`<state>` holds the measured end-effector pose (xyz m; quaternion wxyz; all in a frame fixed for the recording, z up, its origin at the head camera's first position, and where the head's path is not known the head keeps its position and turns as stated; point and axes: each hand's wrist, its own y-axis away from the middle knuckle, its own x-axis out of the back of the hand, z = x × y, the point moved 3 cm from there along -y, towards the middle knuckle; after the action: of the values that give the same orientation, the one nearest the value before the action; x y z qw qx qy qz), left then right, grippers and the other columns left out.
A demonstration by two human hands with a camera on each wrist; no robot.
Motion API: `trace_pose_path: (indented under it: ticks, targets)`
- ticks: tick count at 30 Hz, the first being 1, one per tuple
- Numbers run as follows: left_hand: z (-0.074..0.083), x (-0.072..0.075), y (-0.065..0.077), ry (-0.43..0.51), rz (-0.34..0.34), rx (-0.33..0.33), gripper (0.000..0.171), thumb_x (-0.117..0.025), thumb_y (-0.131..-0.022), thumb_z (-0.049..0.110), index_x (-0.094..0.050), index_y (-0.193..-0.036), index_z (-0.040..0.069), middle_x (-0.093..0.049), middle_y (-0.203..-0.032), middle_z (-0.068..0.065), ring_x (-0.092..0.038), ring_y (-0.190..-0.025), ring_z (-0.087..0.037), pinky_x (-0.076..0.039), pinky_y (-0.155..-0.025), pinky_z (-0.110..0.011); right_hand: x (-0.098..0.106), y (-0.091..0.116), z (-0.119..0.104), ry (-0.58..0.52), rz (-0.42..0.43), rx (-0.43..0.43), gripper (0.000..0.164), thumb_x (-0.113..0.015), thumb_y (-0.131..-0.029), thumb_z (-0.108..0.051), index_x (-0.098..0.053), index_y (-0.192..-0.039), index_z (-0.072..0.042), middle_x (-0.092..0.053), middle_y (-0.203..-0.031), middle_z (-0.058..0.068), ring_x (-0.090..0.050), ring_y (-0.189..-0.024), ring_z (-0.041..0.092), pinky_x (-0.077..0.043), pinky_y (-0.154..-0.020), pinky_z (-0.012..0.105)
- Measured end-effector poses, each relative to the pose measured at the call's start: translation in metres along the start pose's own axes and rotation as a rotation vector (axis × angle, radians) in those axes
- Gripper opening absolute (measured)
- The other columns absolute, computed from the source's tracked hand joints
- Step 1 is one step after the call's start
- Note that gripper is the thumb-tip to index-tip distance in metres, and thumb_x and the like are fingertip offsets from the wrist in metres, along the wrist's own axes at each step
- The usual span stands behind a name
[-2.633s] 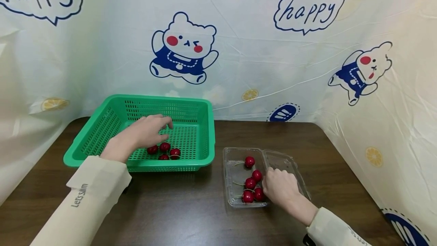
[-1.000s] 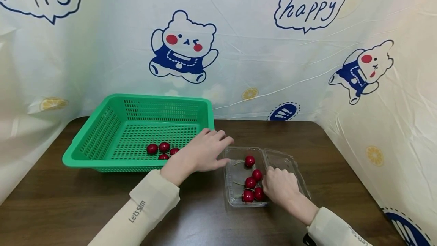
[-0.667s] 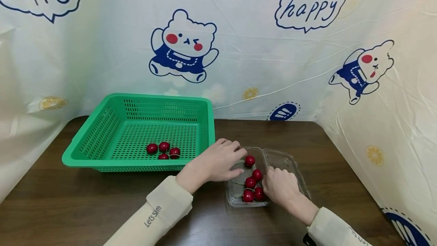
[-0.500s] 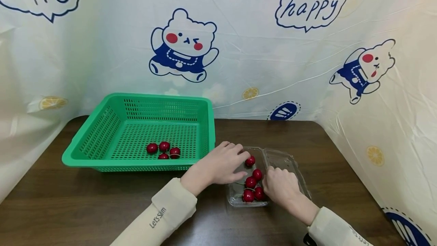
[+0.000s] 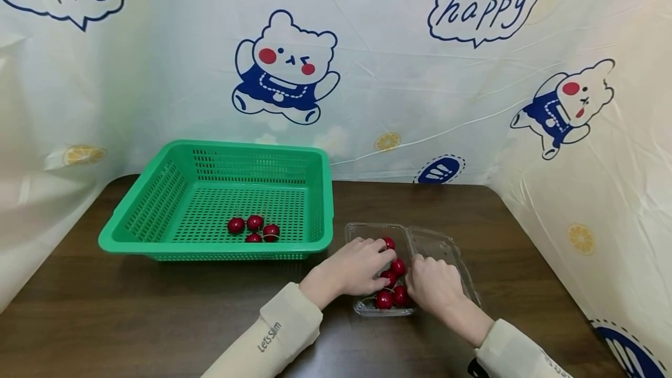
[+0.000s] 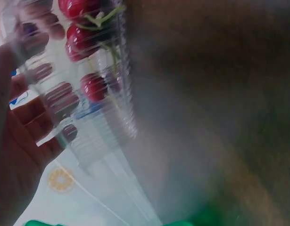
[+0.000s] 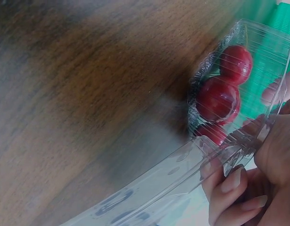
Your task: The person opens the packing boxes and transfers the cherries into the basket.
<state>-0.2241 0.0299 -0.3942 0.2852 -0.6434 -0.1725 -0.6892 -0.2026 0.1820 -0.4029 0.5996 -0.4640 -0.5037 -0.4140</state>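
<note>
A clear plastic clamshell box (image 5: 368,230) lies on the table with its lid (image 5: 438,245) folded out to the right. Several red cherries (image 5: 384,299) with green stems are in it. My left hand (image 5: 357,267) reaches over the box's left wall, fingers spread and slightly bent above the cherries, thumb beside a middle one. Through the clear wall in the left wrist view, the fingers (image 6: 34,113) show apart with nothing gripped. My right hand (image 5: 434,286) grips the box at the hinge side, its curled fingers (image 7: 233,181) showing below the plastic edge in the right wrist view.
A green perforated basket (image 5: 210,247) stands left of the box, with several cherries (image 5: 236,226) near its front wall. The brown wooden table (image 5: 173,319) ends at a printed curtain (image 5: 367,86) behind and at the sides.
My left hand has moved from over the green basket rightward and down into the clear box. The right hand keeps its grip on the box. The view has tilted slightly.
</note>
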Motion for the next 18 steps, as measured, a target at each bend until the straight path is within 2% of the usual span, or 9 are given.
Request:
trace_pose_path:
  ticks: [4,7,13,18]
  targets:
    - [0.002,-0.006,-0.002,-0.006,0.025,-0.022,0.029,-0.066,-0.088,0.032,-0.065,-0.112,0.014,-0.067,-0.102,-0.003,-0.064,-0.085,-0.016,-0.056,-0.083,-0.035,-0.001,0.0,0.0,-0.002,-0.004,-0.003,0.029,-0.06,-0.085,-0.018,-0.05,-0.061,-0.006,-0.051,-0.047,0.008,-0.048,-0.038,0.021,-0.04,-0.032,0.037]
    - [0.002,-0.01,-0.004,0.024,0.038,-0.031,0.024,-0.068,-0.087,0.028,-0.068,-0.108,0.016,-0.068,-0.099,-0.002,-0.063,-0.079,-0.014,-0.057,-0.079,-0.031,-0.001,0.0,0.0,-0.005,-0.004,-0.002,0.029,-0.06,-0.085,-0.018,-0.049,-0.06,-0.006,-0.05,-0.047,0.007,-0.047,-0.038,0.021,-0.04,-0.032,0.037]
    - [0.003,-0.016,-0.007,0.072,0.047,-0.043,0.017,-0.07,-0.085,0.023,-0.072,-0.102,0.019,-0.07,-0.095,-0.001,-0.06,-0.076,-0.012,-0.057,-0.076,-0.027,-0.001,-0.001,0.0,-0.013,-0.013,-0.004,0.029,-0.059,-0.086,-0.017,-0.049,-0.061,-0.006,-0.05,-0.048,0.008,-0.048,-0.039,0.021,-0.041,-0.033,0.038]
    - [0.004,-0.019,-0.008,0.08,0.022,-0.044,0.021,-0.071,-0.084,0.021,-0.073,-0.105,0.02,-0.07,-0.099,-0.001,-0.061,-0.08,-0.013,-0.057,-0.078,-0.027,-0.002,-0.001,0.001,-0.012,-0.017,-0.012,0.03,-0.059,-0.086,-0.018,-0.049,-0.06,-0.006,-0.049,-0.048,0.007,-0.048,-0.039,0.022,-0.041,-0.033,0.038]
